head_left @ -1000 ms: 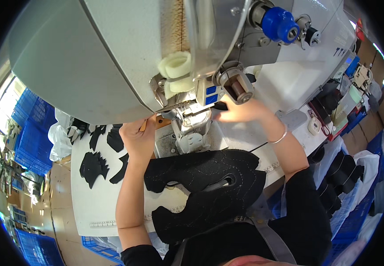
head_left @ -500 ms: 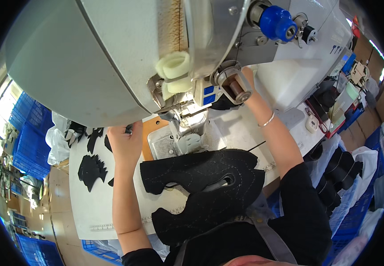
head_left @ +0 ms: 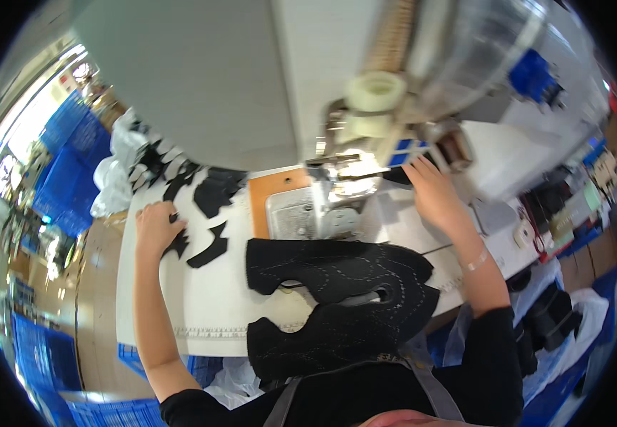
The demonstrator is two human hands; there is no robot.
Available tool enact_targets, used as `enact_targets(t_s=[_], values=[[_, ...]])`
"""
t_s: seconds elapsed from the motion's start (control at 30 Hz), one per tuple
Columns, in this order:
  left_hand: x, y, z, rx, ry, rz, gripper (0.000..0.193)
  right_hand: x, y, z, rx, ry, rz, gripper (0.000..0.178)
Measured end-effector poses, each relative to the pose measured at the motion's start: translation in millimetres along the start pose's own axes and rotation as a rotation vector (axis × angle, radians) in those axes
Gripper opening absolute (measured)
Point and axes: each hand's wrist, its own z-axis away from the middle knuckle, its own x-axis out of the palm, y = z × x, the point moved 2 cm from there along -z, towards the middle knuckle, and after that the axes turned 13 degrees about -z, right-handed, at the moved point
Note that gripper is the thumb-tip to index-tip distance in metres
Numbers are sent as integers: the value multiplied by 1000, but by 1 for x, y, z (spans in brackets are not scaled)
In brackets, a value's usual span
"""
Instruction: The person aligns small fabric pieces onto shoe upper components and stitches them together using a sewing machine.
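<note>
At the left of the white sewing table [head_left: 201, 299], my left hand [head_left: 156, 226] curls its fingers and thumb over a small bunch of black cut pieces [head_left: 176, 245]. My right hand [head_left: 434, 193] reaches past the sewing machine's needle area [head_left: 354, 174]. Its fingers are stretched out over a black piece [head_left: 398, 176], partly hidden by the machine. A large black shoe-upper-shaped piece [head_left: 337, 285] with pale stitched lines lies near my body. More black cut pieces [head_left: 211, 246] lie between my left hand and the orange-edged machine plate [head_left: 260, 203].
The grey-white machine head [head_left: 187, 78] covers the upper middle. White plastic bags [head_left: 112, 181] and blue crates [head_left: 73, 167] stand at the left. Rolled black material [head_left: 550, 317] sits in a bagged crate at the right. A ruler strip [head_left: 216, 331] runs along the table's near edge.
My left hand has moved left and away from the machine, onto the black pieces. My right hand has come slightly nearer. The whole view has shifted, and the machine is blurred.
</note>
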Motion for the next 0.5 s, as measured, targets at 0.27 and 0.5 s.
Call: enact_targets(t_s=[0.27, 0.5], values=[[74, -92, 74, -110, -108, 366, 39, -29, -81, 64, -159, -456, -554, 65], [56, -94, 101, -312, 5, 843, 22, -47, -104, 71, -108, -239, -373, 55]])
